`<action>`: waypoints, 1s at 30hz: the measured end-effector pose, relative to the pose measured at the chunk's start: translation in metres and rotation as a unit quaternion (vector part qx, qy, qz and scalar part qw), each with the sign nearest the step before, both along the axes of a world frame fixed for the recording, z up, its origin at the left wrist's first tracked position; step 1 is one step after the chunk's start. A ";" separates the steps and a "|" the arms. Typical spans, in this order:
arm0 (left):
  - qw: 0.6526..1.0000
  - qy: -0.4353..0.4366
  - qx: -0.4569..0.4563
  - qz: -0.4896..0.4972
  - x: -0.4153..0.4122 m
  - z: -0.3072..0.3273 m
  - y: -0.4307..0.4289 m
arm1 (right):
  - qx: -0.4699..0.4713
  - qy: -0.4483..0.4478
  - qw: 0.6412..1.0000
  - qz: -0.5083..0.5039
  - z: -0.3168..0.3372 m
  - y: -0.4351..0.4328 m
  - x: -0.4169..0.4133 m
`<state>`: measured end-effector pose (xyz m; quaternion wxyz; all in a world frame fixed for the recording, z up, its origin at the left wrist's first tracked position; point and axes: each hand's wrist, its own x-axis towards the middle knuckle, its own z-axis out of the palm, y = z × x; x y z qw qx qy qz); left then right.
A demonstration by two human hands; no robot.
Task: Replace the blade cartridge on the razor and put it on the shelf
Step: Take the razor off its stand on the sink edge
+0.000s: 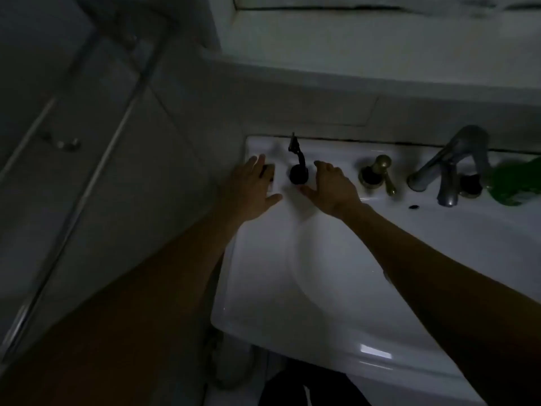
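Observation:
A dark razor (297, 159) stands upright in a round black holder on the back left corner of the white sink (292, 259). My left hand (251, 189) hovers just left of it, fingers spread, over a small dark cartridge case (65, 171) that it partly hides. My right hand (330, 186) is just right of the holder, fingers apart, holding nothing. Neither hand touches the razor. A pale shelf ledge (380, 45) runs along the wall above the sink.
A brass tap handle (376, 175) stands right of my right hand. Farther right are a grey faucet (450, 168) and a green object (515, 183). A tiled wall with pipes fills the left side. The scene is dim.

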<state>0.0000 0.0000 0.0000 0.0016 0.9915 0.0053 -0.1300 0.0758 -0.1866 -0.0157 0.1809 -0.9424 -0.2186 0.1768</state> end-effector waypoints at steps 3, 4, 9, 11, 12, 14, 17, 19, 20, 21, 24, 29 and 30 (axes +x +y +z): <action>1.000 0.019 0.005 0.011 0.013 -0.015 0.005 | 0.009 0.012 1.000 -0.028 -0.017 0.003 0.011; 1.000 0.027 0.001 0.013 0.016 -0.020 0.006 | 0.012 0.021 0.999 -0.032 -0.022 0.004 0.013; 1.000 0.024 0.007 -0.010 0.030 -0.039 0.009 | 0.029 0.010 0.999 -0.037 -0.046 0.007 0.021; 1.000 0.026 0.003 -0.008 0.035 -0.043 0.010 | 0.027 0.005 0.999 -0.039 -0.053 0.009 0.024; 1.000 0.027 0.002 -0.006 0.037 -0.046 0.010 | 0.027 0.003 0.999 -0.042 -0.056 0.010 0.026; 1.000 0.020 -0.001 -0.008 0.043 -0.052 0.013 | 0.032 0.001 0.998 -0.046 -0.060 0.013 0.032; 1.000 0.015 -0.018 -0.013 0.049 -0.057 0.016 | 0.045 0.003 0.998 -0.046 -0.061 0.016 0.038; 0.999 0.022 -0.028 -0.004 0.050 -0.059 0.019 | 0.054 0.003 0.998 -0.039 -0.062 0.018 0.040; 0.999 0.023 -0.034 -0.002 0.050 -0.059 0.020 | 0.060 -0.001 0.998 -0.032 -0.061 0.019 0.040; 0.999 0.018 -0.038 -0.002 0.050 -0.059 0.020 | 0.065 -0.010 0.997 -0.027 -0.061 0.020 0.041; 0.999 -0.002 -0.040 0.002 0.050 -0.055 0.019 | 0.077 -0.031 0.996 -0.031 -0.058 0.020 0.041; 0.999 -0.018 -0.040 0.018 0.043 -0.054 0.016 | 0.065 -0.050 0.996 -0.028 -0.053 0.018 0.038; 0.998 -0.020 -0.053 0.027 0.039 -0.054 0.017 | 0.061 -0.055 0.996 -0.027 -0.052 0.017 0.036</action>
